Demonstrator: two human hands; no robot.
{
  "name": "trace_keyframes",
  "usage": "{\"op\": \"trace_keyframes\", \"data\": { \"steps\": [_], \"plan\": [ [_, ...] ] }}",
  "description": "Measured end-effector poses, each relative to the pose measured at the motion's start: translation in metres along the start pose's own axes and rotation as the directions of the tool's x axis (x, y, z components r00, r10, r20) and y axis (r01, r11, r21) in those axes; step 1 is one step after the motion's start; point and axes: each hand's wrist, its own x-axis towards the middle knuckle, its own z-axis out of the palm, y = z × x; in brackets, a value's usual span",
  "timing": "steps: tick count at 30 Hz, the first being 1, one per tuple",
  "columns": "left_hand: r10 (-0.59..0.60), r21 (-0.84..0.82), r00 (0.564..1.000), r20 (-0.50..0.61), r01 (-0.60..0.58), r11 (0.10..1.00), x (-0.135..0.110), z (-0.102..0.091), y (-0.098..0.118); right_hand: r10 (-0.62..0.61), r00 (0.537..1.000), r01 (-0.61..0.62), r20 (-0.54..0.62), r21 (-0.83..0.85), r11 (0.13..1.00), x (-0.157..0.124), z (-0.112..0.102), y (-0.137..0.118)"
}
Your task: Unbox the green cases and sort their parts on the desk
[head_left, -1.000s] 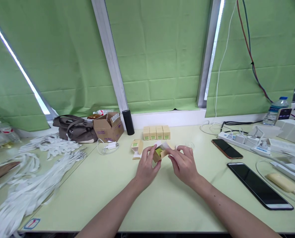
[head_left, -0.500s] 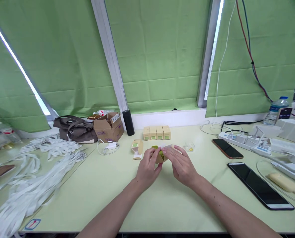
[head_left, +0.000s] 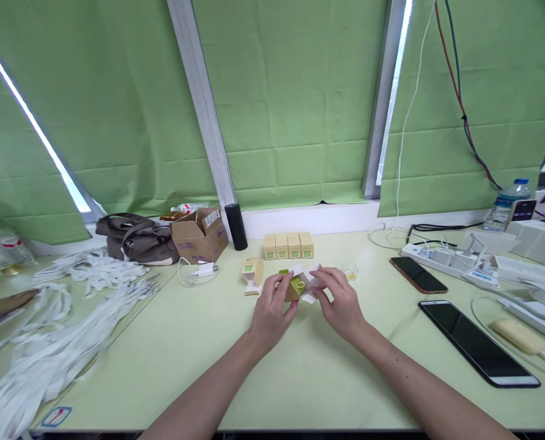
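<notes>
My left hand [head_left: 271, 310] is closed around a small cardboard box [head_left: 292, 293], tilted with its open end toward the right. Inside the box shows something yellow-green with a pale ring-like shape [head_left: 300, 285]; its kind is hard to make out. My right hand [head_left: 342, 305] pinches at the white inner flaps of the same box, thumb and fingers close together. Another small box [head_left: 252, 270] lies with its flap open to the left of my hands. Just past my right hand sits a small clear container [head_left: 350, 272] with something yellow in it.
A row of several small boxes [head_left: 288, 245] stands behind my hands, near a black cylinder [head_left: 236, 227]. White strips [head_left: 65, 348] cover the left side, where another person's hand [head_left: 10, 304] rests. Phones [head_left: 478, 342], power strips [head_left: 451, 260] and cables lie on the right.
My right hand has drawn slightly back right, and the box's white flaps now stand spread, showing its inside. At far left the other person's hand has moved further in over the white strips.
</notes>
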Motion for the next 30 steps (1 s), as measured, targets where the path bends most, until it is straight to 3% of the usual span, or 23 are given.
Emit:
{"op": "trace_keyframes", "data": {
  "steps": [5, 8, 19, 24, 30],
  "plan": [
    [0.052, 0.036, 0.999, 0.015, -0.052, 0.998, -0.001, 0.000, 0.003, 0.177, 0.977, -0.192, 0.120, 0.128, 0.973, -0.003, 0.005, 0.000],
    [0.063, 0.070, 0.998, 0.026, -0.065, 0.995, 0.000, 0.000, 0.005, 0.237, 0.963, -0.255, 0.126, 0.146, 0.956, -0.004, 0.007, 0.000],
    [0.123, 0.104, 0.990, 0.067, -0.129, 0.986, 0.000, -0.001, 0.008, 0.345, 0.925, -0.369, 0.163, 0.159, 0.916, -0.005, 0.014, 0.000],
    [0.094, 0.091, 0.995, 0.031, -0.097, 0.991, 0.003, -0.002, 0.007, 0.356, 0.929, -0.371, 0.105, 0.216, 0.903, -0.001, 0.009, -0.007],
    [0.066, 0.103, 0.998, -0.001, -0.066, 0.992, 0.005, -0.004, 0.002, 0.486, 0.865, -0.497, 0.126, 0.353, 0.793, 0.000, 0.004, -0.011]
  ]
}}
